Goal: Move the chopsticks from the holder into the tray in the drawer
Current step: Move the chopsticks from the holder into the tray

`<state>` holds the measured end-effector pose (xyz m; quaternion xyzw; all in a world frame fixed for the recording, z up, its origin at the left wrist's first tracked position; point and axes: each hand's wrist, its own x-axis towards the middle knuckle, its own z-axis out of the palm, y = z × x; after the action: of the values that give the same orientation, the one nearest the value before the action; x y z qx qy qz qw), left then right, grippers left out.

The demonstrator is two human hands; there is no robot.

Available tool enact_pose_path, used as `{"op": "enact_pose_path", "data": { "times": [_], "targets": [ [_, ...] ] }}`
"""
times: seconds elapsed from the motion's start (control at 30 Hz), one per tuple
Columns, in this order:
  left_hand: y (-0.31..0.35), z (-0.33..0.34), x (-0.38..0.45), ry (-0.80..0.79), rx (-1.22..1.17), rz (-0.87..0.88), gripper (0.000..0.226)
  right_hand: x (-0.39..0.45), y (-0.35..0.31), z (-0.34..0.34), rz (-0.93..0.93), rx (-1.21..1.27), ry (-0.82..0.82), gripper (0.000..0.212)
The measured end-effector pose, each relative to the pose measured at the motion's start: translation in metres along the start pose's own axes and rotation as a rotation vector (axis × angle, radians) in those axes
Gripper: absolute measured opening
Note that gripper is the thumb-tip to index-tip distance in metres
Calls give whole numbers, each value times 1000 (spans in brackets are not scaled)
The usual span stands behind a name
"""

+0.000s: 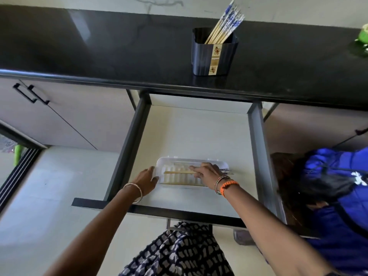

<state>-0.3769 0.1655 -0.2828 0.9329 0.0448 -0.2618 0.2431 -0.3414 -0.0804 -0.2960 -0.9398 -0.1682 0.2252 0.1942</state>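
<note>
From where I watched, a black countertop (99,46) ran above the pulled-out drawer (199,126), with a green thing (363,34) at its far right edge, a patterned cloth (179,251) hanging below the drawer front, and a blue garment (338,196) crowding the right side. The dark holder (214,54) stood on the counter, well apart from the white tray (199,161), with wooden chopsticks (225,24), blue-and-white patterned at their tops, leaning in it. My left hand (146,179) rested with relaxed fingers against the tray's left end, while my right hand (207,173) pinched a chopstick (179,172) lying lengthwise across the tray's ribs.
</note>
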Motion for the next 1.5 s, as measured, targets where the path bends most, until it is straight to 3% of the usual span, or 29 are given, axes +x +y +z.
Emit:
{"op": "enact_pose_path", "data": {
  "times": [0.2, 0.33, 0.57, 0.77, 1.07, 1.33, 1.5],
  "targets": [
    [-4, 3, -3, -60, -340, -162, 45, 15, 0, 7, 3, 33, -53, 31],
    [-4, 1, -1, -53, -474, -195, 50, 18, 8, 11, -118, -161, -11, 27],
    [-2, 6, 3, -29, -434, -171, 50, 23, -3, 15, -152, -70, -97, 37],
    [-3, 9, 5, -17, -410, -158, 49, 28, -11, 19, -103, -28, -5, 40],
    [-13, 9, 8, -27, -398, -143, 51, 26, -18, 15, -73, -101, -62, 22],
    [-11, 9, 9, -45, -390, -107, 51, 18, -25, 14, 2, -75, -98, 24],
    [-12, 12, 12, -63, -464, -124, 48, 15, -27, 14, 34, -68, -120, 15]
  ]
}}
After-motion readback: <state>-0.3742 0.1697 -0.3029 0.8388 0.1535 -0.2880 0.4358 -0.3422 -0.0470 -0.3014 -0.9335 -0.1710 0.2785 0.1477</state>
